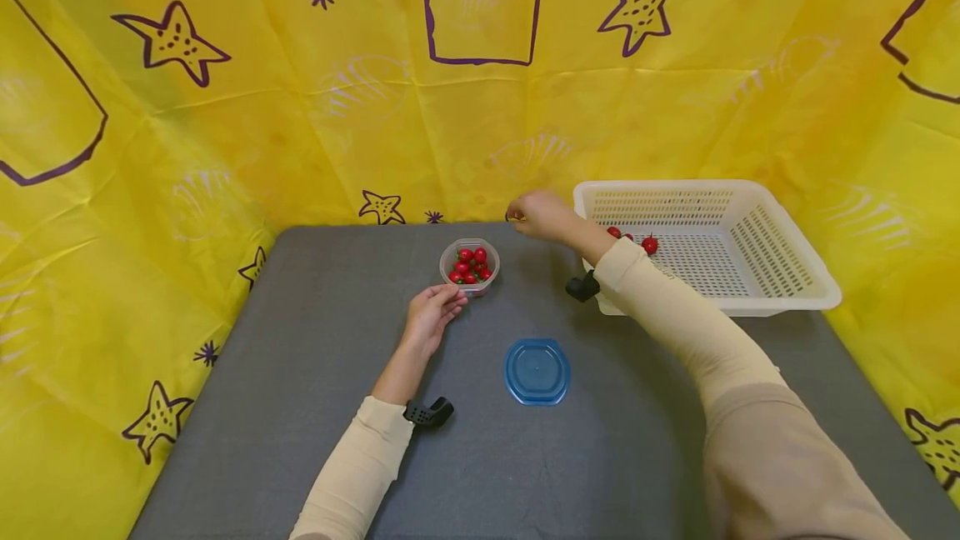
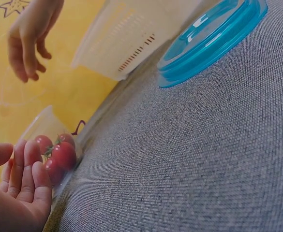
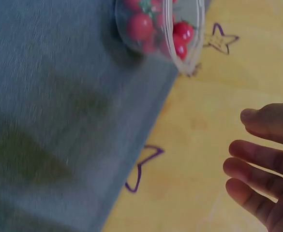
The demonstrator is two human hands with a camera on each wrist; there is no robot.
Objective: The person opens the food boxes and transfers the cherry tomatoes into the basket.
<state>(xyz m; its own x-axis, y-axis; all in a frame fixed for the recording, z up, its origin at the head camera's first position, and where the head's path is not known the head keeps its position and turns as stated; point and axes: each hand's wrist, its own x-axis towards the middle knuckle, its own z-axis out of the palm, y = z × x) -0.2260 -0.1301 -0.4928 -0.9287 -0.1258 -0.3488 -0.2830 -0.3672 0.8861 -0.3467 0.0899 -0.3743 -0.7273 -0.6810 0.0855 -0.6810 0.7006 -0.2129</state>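
Observation:
A small clear plastic container (image 1: 469,290) filled with red cherry tomatoes (image 1: 471,267) stands toward the back of the table. My left hand (image 1: 435,313) holds it at the near rim; the left wrist view shows the fingers (image 2: 29,169) against its side and the thumb by the rim. Up and to the right of the container, my right hand (image 1: 546,215) is in the air. Its fingers (image 3: 250,171) are spread and loosely bent, with nothing between them. A blue lid (image 1: 537,371) lies flat on the table nearer to me.
A white slotted basket (image 1: 757,304) stands at the back right, under and beyond my right forearm, with a few tomatoes (image 1: 649,245) at its left end. Yellow patterned cloth (image 1: 480,140) hangs behind and along both sides of the grey table (image 1: 315,373).

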